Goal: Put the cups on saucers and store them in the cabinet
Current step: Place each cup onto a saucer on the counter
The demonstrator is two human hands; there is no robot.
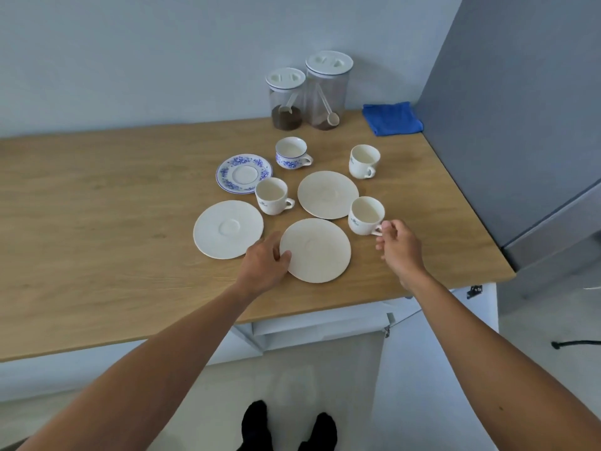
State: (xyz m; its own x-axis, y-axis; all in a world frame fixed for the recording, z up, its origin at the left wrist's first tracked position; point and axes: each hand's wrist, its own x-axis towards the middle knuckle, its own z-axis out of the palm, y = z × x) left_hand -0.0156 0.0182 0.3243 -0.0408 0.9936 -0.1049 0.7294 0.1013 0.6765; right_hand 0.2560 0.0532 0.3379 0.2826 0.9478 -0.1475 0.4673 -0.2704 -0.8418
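The big wooden bench holds 4 saucers and 4 cups. The left grip holds the edge of a white saucer lying to its right. The right grip pinches the handle of a white cup standing just left of it.

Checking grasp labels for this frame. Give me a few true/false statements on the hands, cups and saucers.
1. The right hand pinches the handle of a white cup. True.
2. One cup already sits on a saucer. False: every cup stands directly on the counter.
3. The left hand holds the rim of the nearest saucer. True.
4. The blue cloth lies under the floral cup. False: it lies in the back right corner, beside the jars.
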